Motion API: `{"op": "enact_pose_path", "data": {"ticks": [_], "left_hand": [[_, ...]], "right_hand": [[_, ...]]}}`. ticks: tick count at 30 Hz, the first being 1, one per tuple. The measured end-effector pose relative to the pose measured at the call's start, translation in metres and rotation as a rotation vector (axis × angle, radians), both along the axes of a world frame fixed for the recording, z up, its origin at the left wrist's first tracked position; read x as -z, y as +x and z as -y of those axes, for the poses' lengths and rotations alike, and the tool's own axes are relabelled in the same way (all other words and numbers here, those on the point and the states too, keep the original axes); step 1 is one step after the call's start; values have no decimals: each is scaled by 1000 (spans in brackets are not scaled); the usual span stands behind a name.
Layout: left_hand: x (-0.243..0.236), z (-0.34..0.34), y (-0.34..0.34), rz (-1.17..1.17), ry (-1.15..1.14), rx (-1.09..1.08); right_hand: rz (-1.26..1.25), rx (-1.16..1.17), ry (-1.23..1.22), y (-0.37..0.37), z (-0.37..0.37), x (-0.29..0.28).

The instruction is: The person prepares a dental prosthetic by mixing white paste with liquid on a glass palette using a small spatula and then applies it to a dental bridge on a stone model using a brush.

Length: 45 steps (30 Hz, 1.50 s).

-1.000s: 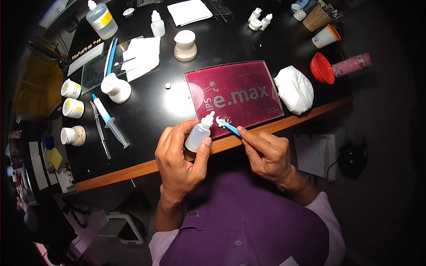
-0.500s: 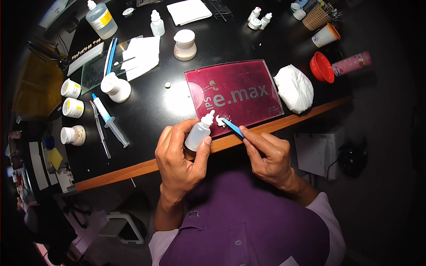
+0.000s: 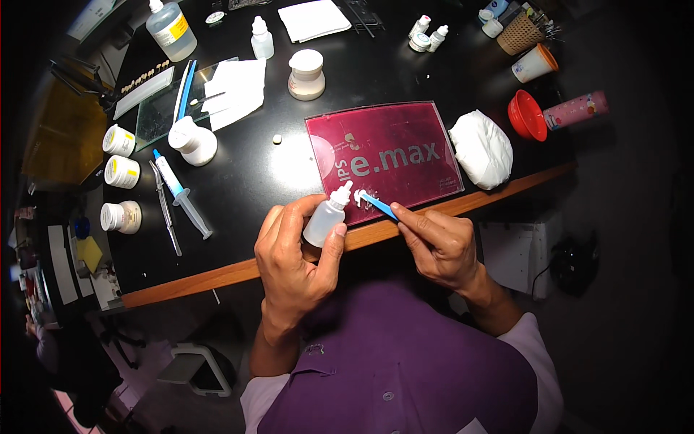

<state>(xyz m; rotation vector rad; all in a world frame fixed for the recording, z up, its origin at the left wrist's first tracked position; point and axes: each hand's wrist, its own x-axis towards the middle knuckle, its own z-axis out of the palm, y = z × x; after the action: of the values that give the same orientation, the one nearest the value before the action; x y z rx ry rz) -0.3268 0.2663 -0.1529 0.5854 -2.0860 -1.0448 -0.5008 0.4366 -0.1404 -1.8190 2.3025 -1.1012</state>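
A translucent white dropper bottle [image 3: 324,226] is gripped in my left hand [image 3: 293,253], its nozzle tilted up and to the right over the near edge of a dark red rectangular plate [image 3: 405,130]. Between thumb and fingers of my right hand [image 3: 442,246] is a slim blue spatula [image 3: 381,206]. Its tip touches a small heap of white paste [image 3: 360,197] on the plate, close beside the bottle's nozzle. Some white smears surround the heap.
Right of the plate lies a crumpled white tissue bundle [image 3: 482,150], with a red bowl [image 3: 528,116] beyond. At left are a blue-tipped syringe [image 3: 182,195], metal tweezers [image 3: 165,210] and lidded jars [image 3: 121,172]. A powder jar [image 3: 307,76] stands behind the plate; a small white piece [image 3: 277,139] lies left of it.
The spatula tip has shifted slightly within the white paste. The whole scene sits a little further right and lower at the top, as the view has moved. Both grips are the same.
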Motion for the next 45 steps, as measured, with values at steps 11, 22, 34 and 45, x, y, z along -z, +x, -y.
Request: {"op": "enact_pose_path", "data": {"ticks": [11, 22, 34, 45], "left_hand": [[0, 1, 0, -5, 5, 2], [-1, -1, 2, 34, 42, 15], [-1, 0, 0, -7, 2, 5], [-3, -1, 0, 1, 17, 8]], "right_hand": [[-8, 60, 49, 6, -1, 2], [-118, 90, 34, 27, -1, -2], [-70, 125, 45, 24, 0, 0], [-15, 158, 0, 21, 2, 7]]}}
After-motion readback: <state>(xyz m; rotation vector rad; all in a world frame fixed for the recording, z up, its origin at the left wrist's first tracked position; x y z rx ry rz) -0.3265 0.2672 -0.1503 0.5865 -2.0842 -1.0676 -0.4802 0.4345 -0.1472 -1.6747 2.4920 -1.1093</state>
